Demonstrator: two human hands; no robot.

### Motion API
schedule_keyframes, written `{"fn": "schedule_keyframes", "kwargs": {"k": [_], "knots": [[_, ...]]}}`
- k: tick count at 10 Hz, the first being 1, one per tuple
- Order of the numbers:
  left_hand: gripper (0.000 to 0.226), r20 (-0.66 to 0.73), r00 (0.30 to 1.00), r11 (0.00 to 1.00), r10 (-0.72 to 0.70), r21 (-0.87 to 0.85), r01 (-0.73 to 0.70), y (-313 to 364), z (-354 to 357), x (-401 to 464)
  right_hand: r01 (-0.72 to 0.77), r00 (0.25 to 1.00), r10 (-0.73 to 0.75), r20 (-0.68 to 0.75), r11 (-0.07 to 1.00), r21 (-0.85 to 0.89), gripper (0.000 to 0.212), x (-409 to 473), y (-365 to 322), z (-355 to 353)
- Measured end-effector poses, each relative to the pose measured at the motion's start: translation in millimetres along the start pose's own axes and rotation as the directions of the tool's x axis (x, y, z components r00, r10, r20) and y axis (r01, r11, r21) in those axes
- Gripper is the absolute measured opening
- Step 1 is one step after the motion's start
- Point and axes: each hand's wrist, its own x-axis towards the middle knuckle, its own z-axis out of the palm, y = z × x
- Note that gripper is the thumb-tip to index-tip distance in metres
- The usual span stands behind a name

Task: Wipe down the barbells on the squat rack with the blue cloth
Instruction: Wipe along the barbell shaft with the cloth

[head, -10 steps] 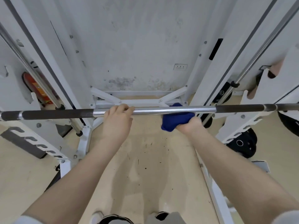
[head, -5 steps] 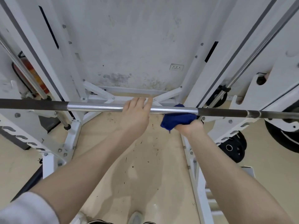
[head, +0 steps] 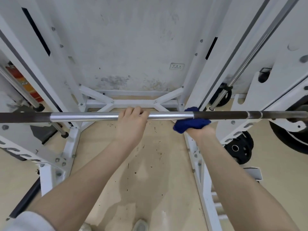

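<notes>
Fingers (head: 136,111) of the left hand (head: 131,125) curl over the bar (head: 83,116), right hand (head: 199,130) clamps cloth (head: 190,125) mid-wipe, likely sliding toward three o'clock next.

Wall (head: 126,39): white plaster, scuffed, w/ grey-brown damp stains low down. Socket plate (head: 176,66): white, on wall, right of centre. Floor (head: 150,164): beige, smooth, dark specks & scuff marks, faint sheen. Red-orange cylinder (head: 25,82): left edge, partly hidden, type unclear. Weight plates (head: 240,149): black, on floor at right; larger black disc (head: 290,139) at far right edge. Light: even, soft, no hard shadows.
</notes>
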Motion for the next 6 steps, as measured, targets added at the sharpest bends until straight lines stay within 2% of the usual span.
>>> {"fn": "schedule_keyframes", "kwargs": {"k": [1, 2, 3, 4, 5, 6], "knots": [[0.048, 0.0, 1.0, 1.0, 0.005, 0.013, -0.005, -3, 2, 0, -0.11, 0.987, 0.045, 0.153, 0.884, 0.454, 0.014, 10, -2, -3], [0.046, 0.027, 1.0, 1.0, 0.011, 0.004, -0.011, -6, 0, 4, -0.046, 0.998, 0.034, 0.046, 0.959, 0.279, 0.022, -9, 18, 33], [0.041, 0.069, 0.997, 0.999, 0.034, -0.009, -0.033, -8, -3, 7, -0.217, 0.964, 0.162, 0.21, 0.937, 0.274, 0.03, -21, 39, 63], [0.039, 0.066, 0.995, 0.996, 0.074, -0.051, -0.071, -13, -3, 8, -0.082, 0.984, 0.057, 0.171, 0.986, 0.145, 0.025, -62, 32, 66], [0.038, 0.081, 0.991, 0.993, 0.103, -0.062, -0.098, -18, -2, 12, 0.168, 0.986, -0.166, -0.027, 0.972, 0.165, 0.026, -68, 13, 47], [0.032, 0.137, 0.986, 0.987, 0.094, -0.146, -0.073, -19, -3, 16, 0.534, 0.828, -0.549, -0.114, 0.835, -0.134, 0.021, -60, -21, 36]]}}
